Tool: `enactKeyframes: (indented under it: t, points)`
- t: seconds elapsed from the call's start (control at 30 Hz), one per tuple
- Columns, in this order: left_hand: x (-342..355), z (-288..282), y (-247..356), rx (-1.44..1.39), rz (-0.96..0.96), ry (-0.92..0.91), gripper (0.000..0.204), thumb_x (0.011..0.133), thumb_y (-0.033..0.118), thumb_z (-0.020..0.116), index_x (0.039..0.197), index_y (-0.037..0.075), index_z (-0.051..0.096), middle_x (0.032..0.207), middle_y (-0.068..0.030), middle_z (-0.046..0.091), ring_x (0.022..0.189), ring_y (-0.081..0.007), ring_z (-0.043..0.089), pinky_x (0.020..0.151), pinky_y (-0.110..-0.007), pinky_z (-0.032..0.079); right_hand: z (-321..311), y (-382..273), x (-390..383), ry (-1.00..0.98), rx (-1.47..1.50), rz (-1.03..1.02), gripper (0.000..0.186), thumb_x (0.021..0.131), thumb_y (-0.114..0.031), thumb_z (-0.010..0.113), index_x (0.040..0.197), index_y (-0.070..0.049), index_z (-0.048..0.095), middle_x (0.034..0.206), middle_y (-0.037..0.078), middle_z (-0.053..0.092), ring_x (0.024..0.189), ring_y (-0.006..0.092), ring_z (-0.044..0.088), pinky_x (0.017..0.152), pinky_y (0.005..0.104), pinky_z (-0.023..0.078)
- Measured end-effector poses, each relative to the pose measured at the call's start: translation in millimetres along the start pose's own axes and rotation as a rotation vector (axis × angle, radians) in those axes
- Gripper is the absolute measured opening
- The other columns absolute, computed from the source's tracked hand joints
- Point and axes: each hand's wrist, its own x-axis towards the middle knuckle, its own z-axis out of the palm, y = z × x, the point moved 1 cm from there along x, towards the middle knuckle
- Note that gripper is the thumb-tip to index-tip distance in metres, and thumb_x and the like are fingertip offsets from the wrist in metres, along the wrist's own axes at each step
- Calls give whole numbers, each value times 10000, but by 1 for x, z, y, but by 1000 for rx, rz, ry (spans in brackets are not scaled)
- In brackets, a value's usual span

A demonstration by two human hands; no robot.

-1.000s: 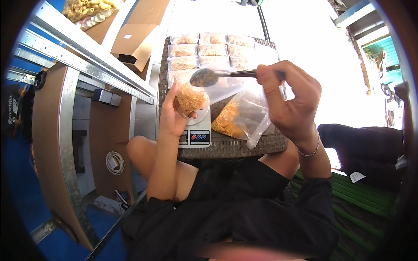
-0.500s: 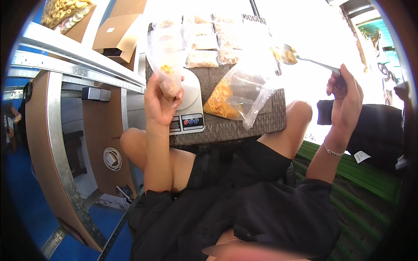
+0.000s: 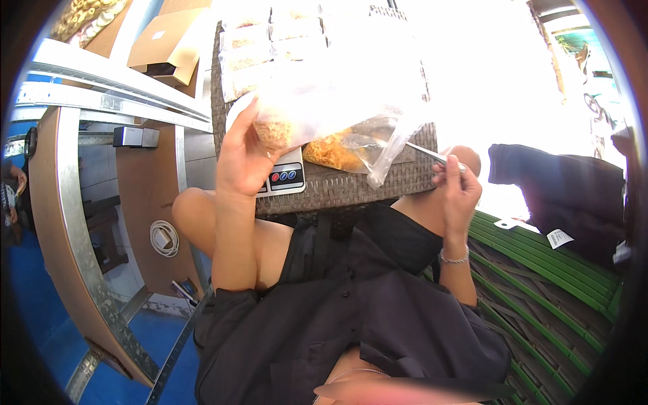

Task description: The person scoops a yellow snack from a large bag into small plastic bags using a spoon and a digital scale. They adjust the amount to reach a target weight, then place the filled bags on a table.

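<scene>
My left hand (image 3: 239, 158) grips a small clear plastic bag (image 3: 275, 128) with pale, crumbly food at its bottom. The bag leans to the right over a white kitchen scale (image 3: 294, 185) with round buttons, hiding much of its plate. My right hand (image 3: 457, 189) is closed on the handle of a metal spoon (image 3: 425, 151). The spoon's bowl is hidden at the larger clear bag (image 3: 388, 152), whose orange shredded food (image 3: 334, 151) lies right of the scale. Glare washes out the upper parts of both bags.
Several filled small bags (image 3: 244, 59) lie in rows at the far side of the woven table (image 3: 364, 192). On the left stand a metal-framed shelf (image 3: 74, 202) and a cardboard box (image 3: 165, 44). Dark cloth (image 3: 553, 185) lies at right, near green slats (image 3: 540, 260).
My right hand has come down and left with the spoon, from the upper right to the larger bag. The small bag in my left hand has tipped from upright toward the right.
</scene>
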Motion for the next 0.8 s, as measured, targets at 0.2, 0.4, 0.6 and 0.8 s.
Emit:
enactKeyframes:
  t: [0.2,0.4,0.6,0.8]
  points:
    - [5,8,-14,50,-13,103,439,1013,295,516,1383,60,496,1339,-123,590,1262,-315,556,1023,-637,433,55,13,-9,-24,-145,-496,190,1003,-85,615,931,67,705,826,97,721,666,106,630,629,227,496]
    - [12,11,-26,52,-3,150,446,1013,320,527,1383,74,502,1348,-121,589,1267,-304,553,1013,-602,430,63,12,-19,-135,-30,-347,206,1010,-84,602,918,73,699,808,92,713,660,96,620,614,226,488]
    - [20,6,-29,-12,-13,107,401,984,333,605,1298,91,549,1291,-67,598,1238,-238,559,1090,-617,331,65,15,-25,-207,57,-160,250,1015,-139,601,911,57,716,769,70,712,609,90,599,560,234,468]
    - [22,4,-31,7,31,110,399,989,318,596,1303,80,542,1261,-85,624,1190,-236,601,1033,-546,437,64,11,-23,-193,115,-24,306,1030,-196,583,919,55,718,761,68,707,599,85,582,569,226,454]
